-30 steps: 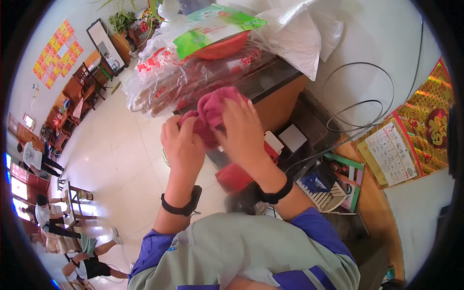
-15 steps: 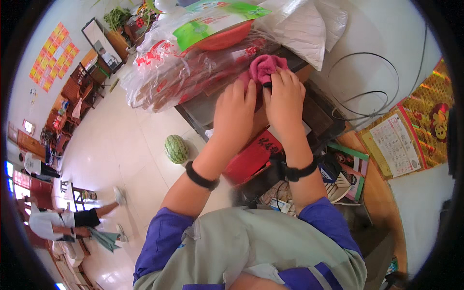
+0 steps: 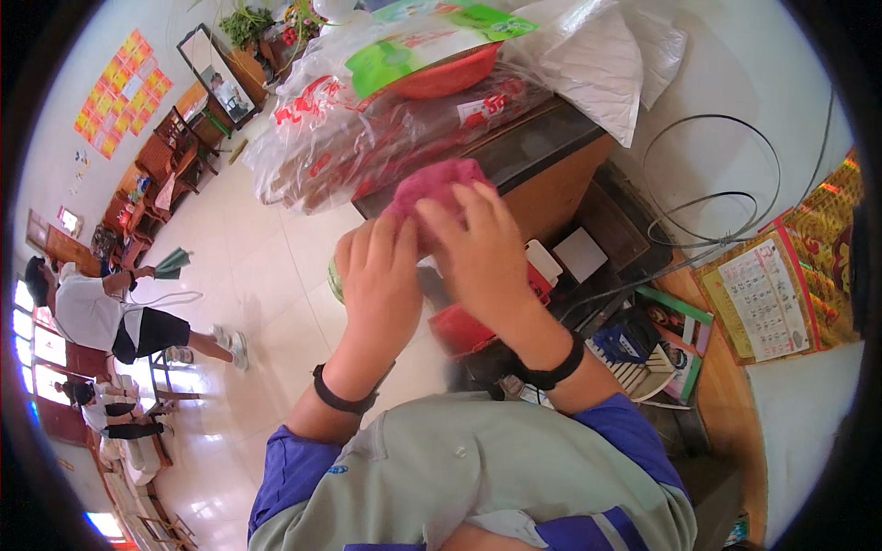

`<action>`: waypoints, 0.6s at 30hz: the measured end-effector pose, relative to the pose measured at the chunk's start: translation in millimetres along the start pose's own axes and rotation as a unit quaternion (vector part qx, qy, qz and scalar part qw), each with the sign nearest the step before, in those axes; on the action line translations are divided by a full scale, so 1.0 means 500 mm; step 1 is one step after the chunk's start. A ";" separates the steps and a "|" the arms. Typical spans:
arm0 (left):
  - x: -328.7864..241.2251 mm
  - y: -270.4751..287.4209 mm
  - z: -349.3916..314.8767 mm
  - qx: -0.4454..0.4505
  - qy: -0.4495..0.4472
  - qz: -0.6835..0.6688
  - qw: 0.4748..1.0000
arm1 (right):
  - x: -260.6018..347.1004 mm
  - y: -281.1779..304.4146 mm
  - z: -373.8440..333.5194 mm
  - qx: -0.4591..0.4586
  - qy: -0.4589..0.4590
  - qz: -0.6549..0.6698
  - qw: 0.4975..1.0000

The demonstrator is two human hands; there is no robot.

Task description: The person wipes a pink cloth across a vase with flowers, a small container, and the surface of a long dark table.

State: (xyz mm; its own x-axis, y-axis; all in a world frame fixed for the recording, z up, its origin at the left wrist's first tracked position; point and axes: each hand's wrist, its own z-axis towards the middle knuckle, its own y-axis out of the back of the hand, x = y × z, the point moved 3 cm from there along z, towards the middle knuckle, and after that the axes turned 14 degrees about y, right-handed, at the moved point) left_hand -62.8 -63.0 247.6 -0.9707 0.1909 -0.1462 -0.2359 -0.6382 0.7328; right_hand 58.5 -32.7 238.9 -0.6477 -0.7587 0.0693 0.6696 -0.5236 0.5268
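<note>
Both forearms reach up and away from the body, the sleeves pushed back above the wrists, and the two hands meet close together in front of the chest with their backs facing the camera. The left hand (image 3: pixel 381 271) points away from the body, its fingers bent at the knuckles and lying side by side, the tips closed on the near left edge of a bunched pink cloth (image 3: pixel 441 176). The right hand (image 3: pixel 482 248) leans in from the other side, its fingers spread a little and curled over the cloth's near right part; its grip is also closed on the cloth, though the thumbs' hold underneath cannot be made out. The cloth is held at the fingertips, in view just before the near edge of a dark-topped cabinet (image 3: pixel 537 129). Each wrist wears a black band, and the right forearm slants inward more than the left. Beyond the hands, a clear plastic bag (image 3: pixel 317 156) and a red basin (image 3: pixel 450 81) rest on the cabinet
</note>
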 end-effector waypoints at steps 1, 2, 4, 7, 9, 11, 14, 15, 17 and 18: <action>-0.009 -0.013 0.013 0.018 -0.027 -0.013 0.999 | -0.023 0.007 -0.002 0.000 -0.014 0.018 1.000; -0.022 -0.022 0.032 0.050 -0.009 -0.051 0.997 | -0.048 0.009 -0.005 -0.011 -0.018 -0.011 1.000; -0.048 -0.065 0.067 0.058 -0.028 -0.093 0.994 | -0.107 0.023 0.003 -0.029 -0.032 -0.029 0.999; -0.116 -0.135 0.117 0.058 -0.041 -0.130 0.989 | -0.213 0.031 0.001 -0.056 -0.067 -0.076 0.993; -0.158 -0.167 0.135 0.029 -0.054 -0.070 0.996 | -0.260 0.032 0.003 -0.084 -0.088 -0.114 0.986; -0.185 -0.173 0.139 -0.054 -0.062 0.001 0.997 | -0.280 0.023 0.004 -0.100 -0.092 -0.151 0.979; -0.179 -0.186 0.136 -0.052 -0.060 0.015 0.997 | -0.282 0.014 0.000 -0.084 -0.087 -0.170 0.978; -0.171 -0.186 0.133 -0.050 -0.053 0.019 0.997 | -0.280 0.016 -0.004 -0.082 -0.074 -0.163 0.980; -0.162 -0.180 0.130 -0.021 -0.083 -0.008 0.996 | -0.282 0.018 -0.004 -0.078 -0.087 -0.156 0.981; -0.159 -0.167 0.130 0.012 -0.077 -0.035 0.996 | -0.276 0.024 -0.002 -0.084 -0.079 -0.151 0.982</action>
State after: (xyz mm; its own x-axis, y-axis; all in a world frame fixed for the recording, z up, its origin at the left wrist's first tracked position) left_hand 37.1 23.8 241.1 -0.9327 0.3476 -0.0958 -0.3003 -0.6018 0.7400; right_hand 156.4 65.5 234.9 -0.8659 -0.4954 0.0690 0.4792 -0.7822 0.3982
